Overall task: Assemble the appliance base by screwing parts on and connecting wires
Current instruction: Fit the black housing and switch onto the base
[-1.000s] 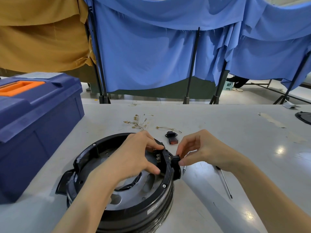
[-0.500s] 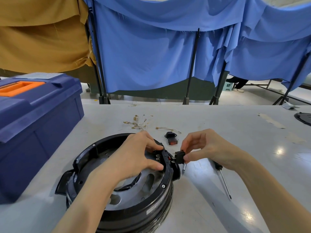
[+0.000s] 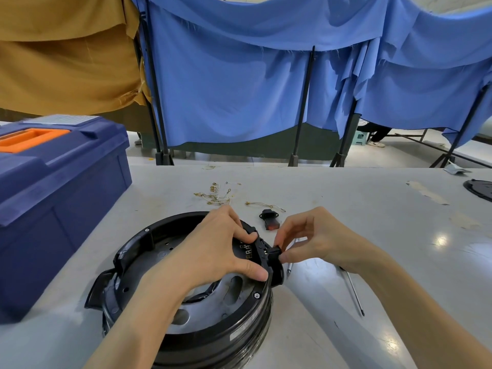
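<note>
- Your left hand grips the appliance base at its rim. The fingers curl over the edge from inside, and the thumb presses the rim top near 3 o'clock.
- Your right hand pinches a small black connector between thumb and fingertips, clamped on it.
- The connector sits against the outside of the base rim at about 2 o'clock. It is just right of the left thumb and index finger, and touches the rim.
- The base lies flat on the grey table, open side up, with metal terminals showing just inside the rim by the connector.
- A spare black socket with a red part lies at 1 o'clock of the base, near your right fingers but apart from them.
- Loose wires with gold terminals lie at 12 o'clock, short of the far table edge.
- A screwdriver lies at 4 o'clock under your right forearm. A second tool tip shows just below the right hand.
- A blue toolbox stands close at 9 to 10 o'clock, so that side is tight.
- The widest stretch of tabletop is at 2 to 3 o'clock, running to a dark round part at the right edge.
</note>
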A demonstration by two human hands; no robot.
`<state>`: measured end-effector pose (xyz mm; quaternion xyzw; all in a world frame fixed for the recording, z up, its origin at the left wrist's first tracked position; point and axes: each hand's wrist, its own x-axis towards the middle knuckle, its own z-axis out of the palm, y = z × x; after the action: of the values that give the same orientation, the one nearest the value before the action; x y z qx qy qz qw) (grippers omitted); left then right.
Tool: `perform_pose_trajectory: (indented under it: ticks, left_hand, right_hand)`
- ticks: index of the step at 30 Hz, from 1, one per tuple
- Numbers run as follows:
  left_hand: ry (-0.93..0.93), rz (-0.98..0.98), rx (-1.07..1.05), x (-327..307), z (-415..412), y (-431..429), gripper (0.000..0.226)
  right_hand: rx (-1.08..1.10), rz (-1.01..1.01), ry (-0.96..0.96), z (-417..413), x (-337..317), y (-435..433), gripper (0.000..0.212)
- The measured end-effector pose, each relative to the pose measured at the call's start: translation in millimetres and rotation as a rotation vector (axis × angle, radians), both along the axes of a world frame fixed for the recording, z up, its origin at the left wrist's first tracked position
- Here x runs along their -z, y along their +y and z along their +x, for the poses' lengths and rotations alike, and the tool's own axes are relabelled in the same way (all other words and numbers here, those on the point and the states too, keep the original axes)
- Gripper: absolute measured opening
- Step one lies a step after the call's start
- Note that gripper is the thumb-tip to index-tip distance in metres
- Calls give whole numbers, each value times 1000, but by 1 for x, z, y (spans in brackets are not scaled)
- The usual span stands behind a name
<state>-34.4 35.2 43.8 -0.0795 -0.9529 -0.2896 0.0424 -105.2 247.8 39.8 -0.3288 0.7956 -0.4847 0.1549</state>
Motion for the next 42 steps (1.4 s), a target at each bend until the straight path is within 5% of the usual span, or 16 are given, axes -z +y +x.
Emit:
perform_pose_trajectory:
  ticks: [17, 32, 38, 42]
  left_hand:
    - [-25, -49, 0, 1, -1, 0, 75]
    - [-28, -20, 16, 3, -3, 2, 45]
    - [-45, -19, 6, 6, -4, -4, 70]
    - [-64, -10, -28, 5, -3, -4, 73]
  right_hand:
    - [140, -18, -11, 5, 8, -20, 28]
    - [275, 92, 79, -1, 11, -33, 37]
    - [193, 110, 82, -4, 3, -20, 26]
    - [444, 148, 246, -24, 2, 4, 4]
